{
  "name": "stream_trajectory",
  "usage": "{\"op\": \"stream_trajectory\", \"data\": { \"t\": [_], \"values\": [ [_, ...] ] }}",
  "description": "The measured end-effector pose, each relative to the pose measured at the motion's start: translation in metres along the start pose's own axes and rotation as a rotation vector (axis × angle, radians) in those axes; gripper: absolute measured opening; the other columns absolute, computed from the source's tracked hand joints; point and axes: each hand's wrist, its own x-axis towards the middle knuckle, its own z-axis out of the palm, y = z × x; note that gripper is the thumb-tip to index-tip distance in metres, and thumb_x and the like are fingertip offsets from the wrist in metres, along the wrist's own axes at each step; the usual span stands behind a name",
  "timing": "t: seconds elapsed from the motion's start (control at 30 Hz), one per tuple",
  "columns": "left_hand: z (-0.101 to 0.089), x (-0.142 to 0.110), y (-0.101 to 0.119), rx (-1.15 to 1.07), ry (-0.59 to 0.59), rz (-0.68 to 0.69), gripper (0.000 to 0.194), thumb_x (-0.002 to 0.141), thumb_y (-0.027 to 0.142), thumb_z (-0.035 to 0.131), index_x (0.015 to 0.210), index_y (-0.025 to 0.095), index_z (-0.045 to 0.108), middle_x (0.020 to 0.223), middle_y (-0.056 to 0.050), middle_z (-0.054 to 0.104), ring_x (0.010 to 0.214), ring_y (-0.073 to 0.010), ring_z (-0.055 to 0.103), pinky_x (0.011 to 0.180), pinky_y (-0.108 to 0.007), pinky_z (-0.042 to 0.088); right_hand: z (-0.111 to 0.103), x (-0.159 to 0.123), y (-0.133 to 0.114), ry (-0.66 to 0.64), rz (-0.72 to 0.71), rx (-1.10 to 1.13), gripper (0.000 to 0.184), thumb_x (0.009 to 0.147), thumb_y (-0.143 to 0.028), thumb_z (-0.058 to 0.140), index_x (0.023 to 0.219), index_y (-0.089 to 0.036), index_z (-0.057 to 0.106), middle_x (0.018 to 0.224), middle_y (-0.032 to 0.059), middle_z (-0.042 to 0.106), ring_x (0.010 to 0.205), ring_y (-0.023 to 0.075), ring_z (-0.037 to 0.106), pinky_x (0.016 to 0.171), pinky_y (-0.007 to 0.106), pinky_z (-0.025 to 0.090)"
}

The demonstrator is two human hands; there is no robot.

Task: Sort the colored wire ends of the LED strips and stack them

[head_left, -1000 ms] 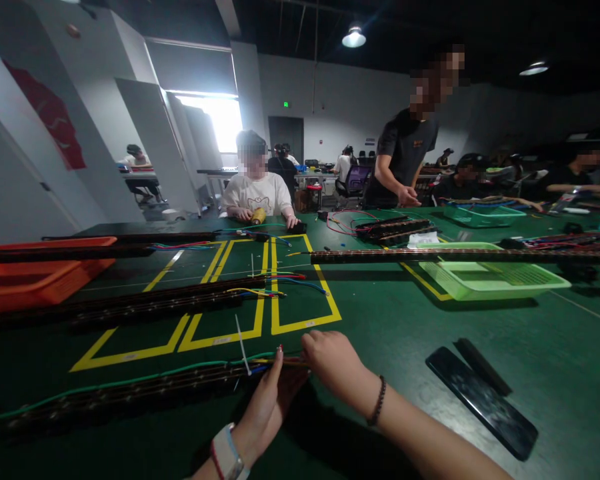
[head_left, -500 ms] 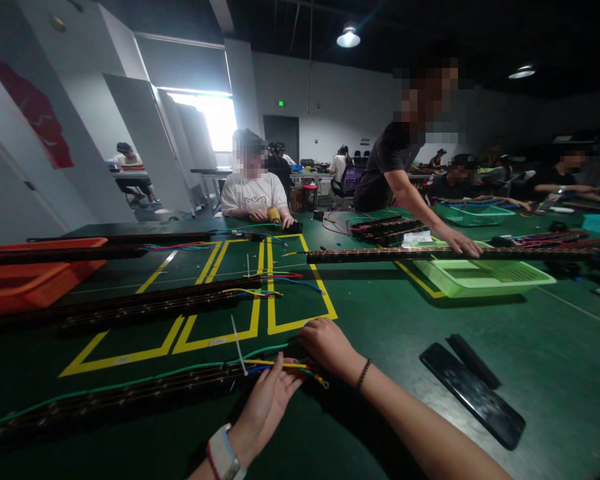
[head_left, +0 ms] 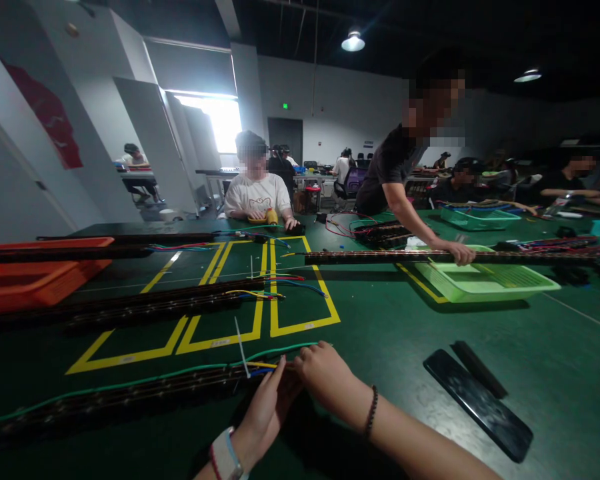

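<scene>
right hand [head_left: 330,373] moved nearer left hand [head_left: 267,410], both pinching wires [head_left: 261,366], dark strip [head_left: 375,257] crossing light-green basket [head_left: 485,293]

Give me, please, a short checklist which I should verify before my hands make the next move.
1. Left hand at the wires: ok, its fingers are by the yellow wire and the blue wire.
2. Right hand close to the left one: ok, they come together at the fingers.
3. Ends of these two wires sound: cannot tell, the hands hide them.
4. White cable tie lying flat: not ok, its tail sticks up.
5. Black phone clear of both hands: ok, it lies apart, to the right.
</scene>
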Motion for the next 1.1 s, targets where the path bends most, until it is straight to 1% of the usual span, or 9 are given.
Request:
{"op": "stream_trajectory", "data": {
  "t": [0.2, 0.33, 0.47, 0.63, 0.7, 0.83, 0.9, 0.97, 1.1],
  "values": [
    [0.003, -0.003, 0.002, -0.007, 0.003, 0.040, 0.014, 0.079, 0.024, 0.066, 0.089, 0.014, 0.064, 0.097, -0.010, 0.071, 0.096, -0.0228, 0.066, 0.091, -0.037, 0.049, -0.013, -0.003, 0.008, -0.022, 0.034, 0.086, 0.010, 0.084, -0.016, 0.056, 0.089, -0.015, 0.064, 0.082, 0.0084, 0.067, 0.073, 0.0212, 0.064, 0.065, 0.032, 0.047],
    [0.004, -0.004, 0.003, 0.036, -0.033, 0.040, 0.024, 0.081, 0.035, 0.064, 0.088, 0.012, 0.065, 0.093, -0.012, 0.071, 0.092, -0.0233, 0.066, 0.090, -0.038, 0.049, -0.021, -0.003, 0.023, 0.105, 0.157, 0.237, 0.014, 0.089, -0.024, 0.055, 0.083, -0.017, 0.065, 0.079, 0.0053, 0.067, 0.073, 0.0175, 0.062, 0.065, 0.027, 0.044],
    [0.003, -0.004, 0.002, 0.069, -0.020, 0.071, 0.019, 0.084, 0.033, 0.059, 0.085, 0.014, 0.063, 0.087, -0.009, 0.070, 0.087, -0.0208, 0.066, 0.089, -0.037, 0.048, 0.001, 0.003, 0.037, 0.227, 0.196, 0.332, 0.017, 0.090, -0.028, 0.055, 0.084, -0.019, 0.068, 0.081, 0.0039, 0.068, 0.078, 0.0159, 0.061, 0.072, 0.026, 0.042],
    [0.001, -0.002, 0.000, 0.125, 0.002, 0.069, 0.020, 0.087, 0.031, 0.055, 0.078, 0.013, 0.059, 0.080, -0.011, 0.069, 0.084, -0.0224, 0.066, 0.086, -0.040, 0.049, 0.038, 0.009, 0.054, 0.230, 0.124, 0.386, 0.016, 0.090, -0.031, 0.056, 0.088, -0.021, 0.069, 0.082, 0.0030, 0.068, 0.080, 0.0165, 0.059, 0.075, 0.027, 0.044],
    [0.001, -0.002, 0.000, 0.122, 0.013, 0.069, 0.023, 0.088, 0.032, 0.053, 0.077, 0.013, 0.059, 0.080, -0.012, 0.070, 0.085, -0.0231, 0.067, 0.086, -0.040, 0.049, 0.037, 0.009, 0.077, 0.327, 0.179, 0.328, 0.020, 0.089, -0.027, 0.055, 0.104, -0.020, 0.065, 0.095, 0.0057, 0.067, 0.089, 0.0181, 0.059, 0.080, 0.028, 0.044],
    [0.003, -0.004, 0.002, 0.117, 0.025, 0.053, 0.023, 0.088, 0.033, 0.053, 0.079, 0.013, 0.059, 0.084, -0.013, 0.070, 0.088, -0.0243, 0.067, 0.085, -0.040, 0.050, 0.016, 0.006, 0.167, 0.480, 0.475, -0.105, 0.067, 0.077, -0.022, 0.066, 0.139, -0.018, 0.039, 0.130, 0.0160, 0.050, 0.118, 0.0301, 0.045, 0.099, 0.042, 0.034],
    [0.004, -0.005, 0.003, 0.113, 0.021, 0.049, 0.022, 0.088, 0.032, 0.053, 0.079, 0.013, 0.059, 0.085, -0.013, 0.070, 0.089, -0.0244, 0.067, 0.086, -0.040, 0.050, 0.009, 0.005, 0.219, 0.401, 0.467, -0.282, 0.090, 0.068, -0.027, 0.075, 0.144, -0.020, 0.029, 0.141, 0.0178, 0.038, 0.128, 0.0348, 0.034, 0.104, 0.047, 0.025],
    [0.005, -0.005, 0.004, 0.113, 0.024, 0.048, 0.022, 0.088, 0.032, 0.053, 0.078, 0.013, 0.059, 0.084, -0.013, 0.070, 0.089, -0.0241, 0.067, 0.087, -0.040, 0.049, 0.010, 0.005, 0.262, 0.274, 0.426, -0.372, 0.098, 0.064, -0.029, 0.078, 0.146, -0.021, 0.025, 0.143, 0.0179, 0.036, 0.131, 0.0354, 0.031, 0.106, 0.049, 0.020],
    [0.002, -0.002, 0.003, 0.123, 0.034, 0.032, 0.018, 0.087, 0.029, 0.054, 0.079, 0.013, 0.060, 0.084, -0.012, 0.071, 0.087, -0.0236, 0.067, 0.088, -0.041, 0.049, 0.022, 0.008, 0.298, 0.139, 0.436, -0.405, 0.091, 0.068, -0.021, 0.073, 0.145, -0.014, 0.025, 0.126, 0.0176, 0.052, 0.121, 0.0319, 0.042, 0.107, 0.045, 0.017]
  ]
}}
